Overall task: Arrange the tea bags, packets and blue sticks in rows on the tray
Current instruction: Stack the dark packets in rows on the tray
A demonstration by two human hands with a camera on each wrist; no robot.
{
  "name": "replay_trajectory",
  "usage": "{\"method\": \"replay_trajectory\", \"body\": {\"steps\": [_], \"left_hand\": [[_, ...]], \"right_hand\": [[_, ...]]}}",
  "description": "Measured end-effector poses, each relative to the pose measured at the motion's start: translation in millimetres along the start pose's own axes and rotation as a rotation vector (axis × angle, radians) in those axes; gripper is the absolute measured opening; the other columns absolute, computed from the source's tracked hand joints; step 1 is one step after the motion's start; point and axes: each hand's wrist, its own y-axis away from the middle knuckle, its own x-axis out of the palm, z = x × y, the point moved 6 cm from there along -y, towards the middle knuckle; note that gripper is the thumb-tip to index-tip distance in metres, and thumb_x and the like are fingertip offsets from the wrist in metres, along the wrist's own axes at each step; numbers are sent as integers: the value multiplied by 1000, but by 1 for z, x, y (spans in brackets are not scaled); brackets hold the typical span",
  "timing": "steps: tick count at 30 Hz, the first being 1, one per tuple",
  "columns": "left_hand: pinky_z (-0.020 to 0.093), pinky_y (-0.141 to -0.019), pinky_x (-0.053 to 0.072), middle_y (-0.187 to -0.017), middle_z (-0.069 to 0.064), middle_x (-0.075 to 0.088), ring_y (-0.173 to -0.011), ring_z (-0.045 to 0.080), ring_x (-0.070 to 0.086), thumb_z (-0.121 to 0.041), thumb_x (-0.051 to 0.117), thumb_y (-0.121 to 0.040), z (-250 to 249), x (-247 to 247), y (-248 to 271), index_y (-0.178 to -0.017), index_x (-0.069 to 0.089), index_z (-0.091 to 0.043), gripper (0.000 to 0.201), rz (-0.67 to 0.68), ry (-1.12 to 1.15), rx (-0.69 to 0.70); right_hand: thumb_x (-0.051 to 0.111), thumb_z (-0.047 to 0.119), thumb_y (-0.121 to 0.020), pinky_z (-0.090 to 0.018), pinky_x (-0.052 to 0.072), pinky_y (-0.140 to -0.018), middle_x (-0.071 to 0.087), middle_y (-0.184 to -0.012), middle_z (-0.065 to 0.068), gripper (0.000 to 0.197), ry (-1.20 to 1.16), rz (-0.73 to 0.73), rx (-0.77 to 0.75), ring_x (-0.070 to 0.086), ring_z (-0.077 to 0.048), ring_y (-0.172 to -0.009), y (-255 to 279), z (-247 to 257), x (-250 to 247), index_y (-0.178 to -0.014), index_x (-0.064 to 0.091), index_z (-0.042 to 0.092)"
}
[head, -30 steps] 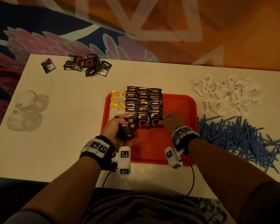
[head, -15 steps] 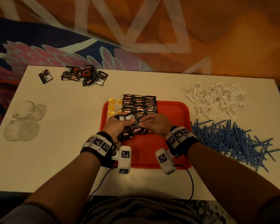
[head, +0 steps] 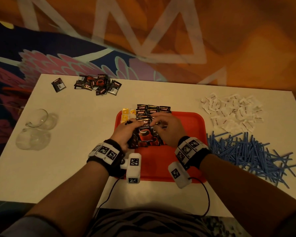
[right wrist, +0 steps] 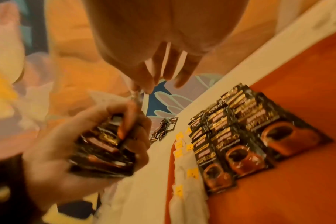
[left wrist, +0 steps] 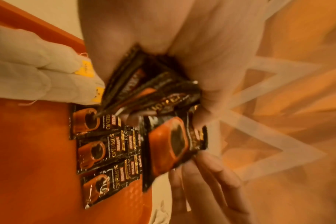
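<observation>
A red tray (head: 192,129) lies mid-table. On its far left stand three rows of black coffee packets (head: 152,108), with yellow-tagged tea bags (head: 125,114) beside them. My left hand (head: 127,130) grips a fanned stack of coffee packets (head: 144,135) above the tray. My right hand (head: 159,123) meets it and pinches the top packet (left wrist: 169,142) of that stack. In the right wrist view the stack (right wrist: 105,150) sits in the left hand, left of the laid rows (right wrist: 240,136). A heap of blue sticks (head: 242,151) lies right of the tray.
White sachets (head: 232,112) are piled at the back right. More coffee packets (head: 99,84) lie at the back left, with one (head: 58,85) apart from them. Two glass cups (head: 36,127) lie at the left edge. The tray's right half and front show bare red.
My right hand has left the front of the right-hand row and come left to the stack. It now pinches a packet there. My left hand has lifted the stack over the rows.
</observation>
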Motion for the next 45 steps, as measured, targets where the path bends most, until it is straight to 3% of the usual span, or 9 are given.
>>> {"method": "replay_trajectory", "body": {"steps": [5, 10, 13, 17, 22, 29, 33, 37, 45], "left_hand": [[36, -65, 57, -88, 14, 74, -78, 28, 72, -8, 69, -89, -10, -5, 2, -89, 72, -13, 5, -43, -34, 181], [44, -82, 57, -91, 13, 73, -84, 30, 70, -33, 86, -72, -5, -8, 2, -76, 74, -21, 18, -3, -35, 170], [47, -85, 54, -101, 20, 73, -88, 32, 68, -42, 88, -69, 0, -13, 4, -99, 72, -15, 44, -10, -93, 178], [25, -46, 40, -63, 4, 53, -50, 13, 45, -25, 66, -95, 10, -27, 2, -83, 66, -11, 18, -111, -154, 129], [23, -42, 38, -64, 6, 56, -49, 16, 49, -18, 64, -89, 28, -37, -5, -83, 64, -9, 11, -185, -191, -25], [33, -70, 51, -79, 1, 70, -72, 19, 64, -40, 75, -86, 37, -62, -13, -90, 71, -15, 27, -267, -221, -17], [27, -48, 43, -62, 0, 58, -49, 15, 50, -22, 68, -92, 45, -76, -11, -92, 67, -12, 10, -217, -97, -113], [29, -54, 42, -64, 6, 56, -55, 19, 50, -9, 54, -97, 46, -85, -8, -98, 63, -10, 10, -164, -37, -84], [24, -45, 43, -61, 2, 50, -48, 15, 48, -21, 56, -99, 46, -90, -1, -79, 53, -13, 22, -88, 88, -137]], "right_hand": [[72, 19, -86, -28, 53, -69, 68, -90, 6, 21, -263, 108, 315, 66, -12, -81, 4, -13, 17, -103, 60, 25], [73, 15, -85, -19, 34, -47, 47, -40, 16, 21, -160, 176, 256, 41, 0, -39, 2, -8, 29, -67, 61, 16], [73, 16, -85, -12, 35, -47, 53, -45, 20, 23, -107, 163, 243, 49, 2, -42, 3, -7, 31, -65, 62, 19], [76, 20, -82, -11, 43, -56, 65, -71, 12, 6, -60, 193, 312, 60, 1, -64, 9, -14, 40, -86, 74, 16], [78, 20, -80, -7, 43, -61, 66, -78, 9, 18, -15, 223, 347, 59, 4, -69, 17, -22, 62, -97, 75, 13], [69, 23, -87, -14, 41, -58, 63, -79, 6, 7, 123, 221, 530, 58, -9, -74, 24, -59, 77, -85, 68, 16], [71, 22, -84, -14, 36, -53, 55, -85, 9, 14, 184, 161, 670, 55, -8, -79, 25, -86, 83, -86, 57, 19], [75, 17, -82, -15, 36, -54, 61, -90, 1, 19, 128, 133, 726, 54, -8, -77, 20, -93, 93, -89, 58, 16], [80, 19, -78, -26, 47, -55, 60, -83, -2, 30, 103, -3, 799, 56, -13, -66, 14, -96, 98, -88, 52, 16]]}}
